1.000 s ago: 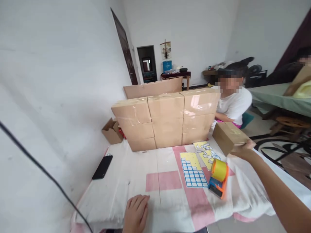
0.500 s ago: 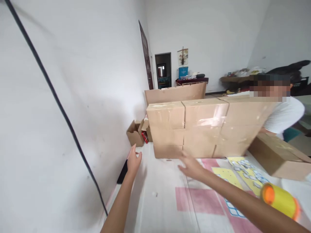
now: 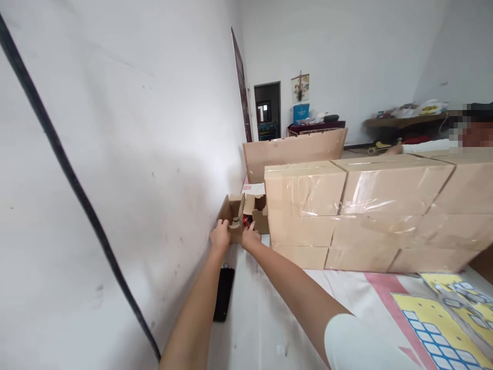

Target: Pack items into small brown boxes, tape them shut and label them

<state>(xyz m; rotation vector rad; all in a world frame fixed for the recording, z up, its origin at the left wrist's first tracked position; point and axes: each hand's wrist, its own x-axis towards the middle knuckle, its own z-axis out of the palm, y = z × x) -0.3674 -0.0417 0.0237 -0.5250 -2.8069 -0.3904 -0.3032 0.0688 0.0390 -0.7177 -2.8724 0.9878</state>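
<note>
My left hand (image 3: 221, 235) is closed on the near left edge of a small open cardboard box (image 3: 235, 237), which stands against the wall. Inside that box lies something pale with a dark mark. Close beside it, my right hand (image 3: 251, 238) is at the box's near right corner, against a red packet (image 3: 247, 221). Its fingers are bent, and partly hidden; I cannot tell whether they grip the packet or the box wall. A second small open cardboard box (image 3: 261, 222) stands just to the right, touching the stacked cartons.
Several taped cardboard cartons (image 3: 365, 226) form a wall on the right, with a cardboard sheet (image 3: 295, 154) behind. A black flat object (image 3: 224, 295) lies near my forearms on the pale patterned sheet (image 3: 265, 308). A black cable (image 3: 77, 190) hangs along the wall. Another person's arm (image 3: 423, 147) reaches behind the cartons.
Both my hands have moved forward to the small boxes and closed there; before, they were in the air with fingers apart. The view has shifted left and closer. The yellow-orange roll has left view.
</note>
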